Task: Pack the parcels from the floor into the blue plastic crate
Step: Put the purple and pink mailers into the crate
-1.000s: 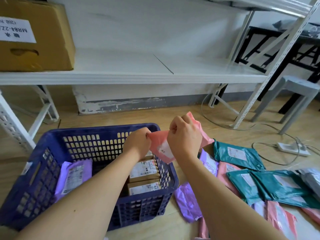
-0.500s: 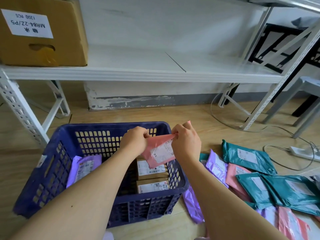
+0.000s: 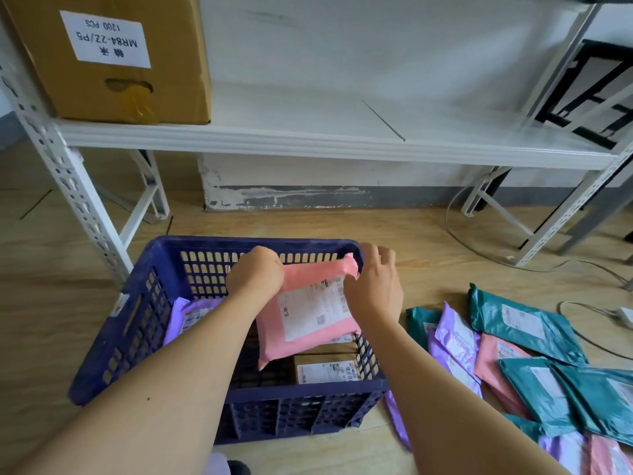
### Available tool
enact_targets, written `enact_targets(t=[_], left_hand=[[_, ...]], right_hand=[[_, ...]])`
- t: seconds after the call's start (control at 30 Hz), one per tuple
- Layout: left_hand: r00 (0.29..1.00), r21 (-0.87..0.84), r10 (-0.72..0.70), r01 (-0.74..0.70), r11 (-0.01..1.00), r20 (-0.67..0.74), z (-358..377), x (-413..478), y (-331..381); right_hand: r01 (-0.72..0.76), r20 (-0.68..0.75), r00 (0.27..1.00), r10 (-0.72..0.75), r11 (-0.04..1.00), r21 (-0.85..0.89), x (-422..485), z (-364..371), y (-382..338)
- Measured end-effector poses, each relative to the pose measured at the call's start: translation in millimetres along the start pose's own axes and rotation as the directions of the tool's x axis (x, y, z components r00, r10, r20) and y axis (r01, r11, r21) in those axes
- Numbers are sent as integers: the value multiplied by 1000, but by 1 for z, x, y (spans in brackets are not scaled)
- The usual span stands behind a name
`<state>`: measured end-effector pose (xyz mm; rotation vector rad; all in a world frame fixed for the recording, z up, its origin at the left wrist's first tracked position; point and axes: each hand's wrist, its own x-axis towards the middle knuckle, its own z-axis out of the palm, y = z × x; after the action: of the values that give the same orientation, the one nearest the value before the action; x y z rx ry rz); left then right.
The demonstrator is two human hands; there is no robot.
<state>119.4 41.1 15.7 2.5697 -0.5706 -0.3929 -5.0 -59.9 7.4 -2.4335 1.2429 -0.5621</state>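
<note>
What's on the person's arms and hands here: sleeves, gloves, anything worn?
Nothing worn that shows. The left hand and right hand are bare: no gloves, rings, watch or wristbands visible. Both forearms are uncovered down to the frame edge, with no sleeves in view. The only marking is one small dark spot on the left forearm.

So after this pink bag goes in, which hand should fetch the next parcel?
Right hand, I'd guess: both grip the pink plastic mailer bag, but the teal, purple and pink mailers on the floor lie right of the blue plastic crate, beside that arm; the left hand would have to cross over.
</note>
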Motion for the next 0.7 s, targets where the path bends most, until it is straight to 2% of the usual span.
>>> enact_targets(t=[0.1,0.2,0.27,0.33,0.37,0.43,0.53,0.6,0.63,0.7], left_hand=[[991,-205,-130,133,970,27,-6,7,-10],[963,-436,-264,258,862,48,-8,17,-20],[917,-587,-387,365,723,95,-6,24,-26],[855,-667,-475,479,571,208,-7,28,-32],[830,-686,-493,518,511,259,-8,29,-35],[785,-686,-519,583,435,338,-8,34,-40],[745,-698,-539,623,352,393,-7,41,-54],[768,-721,-511,597,352,386,-3,46,-67],[782,-712,-509,583,392,360,-1,47,-72],[845,-560,-494,516,648,206,9,56,-87]], right_hand=[[-99,81,992,96,994,42,0,9,3],[-316,227,935,272,930,189,4,19,1],[-492,457,822,341,829,266,5,24,-2],[-633,711,653,260,702,325,3,31,-8],[-666,773,603,198,658,351,2,35,-13],[-668,786,603,139,626,402,4,45,-22],[-667,763,621,179,633,394,11,61,-30],[-691,788,584,194,629,357,15,71,-30],[-700,801,565,199,629,338,17,77,-31],[-717,821,528,217,633,293,21,90,-33]])
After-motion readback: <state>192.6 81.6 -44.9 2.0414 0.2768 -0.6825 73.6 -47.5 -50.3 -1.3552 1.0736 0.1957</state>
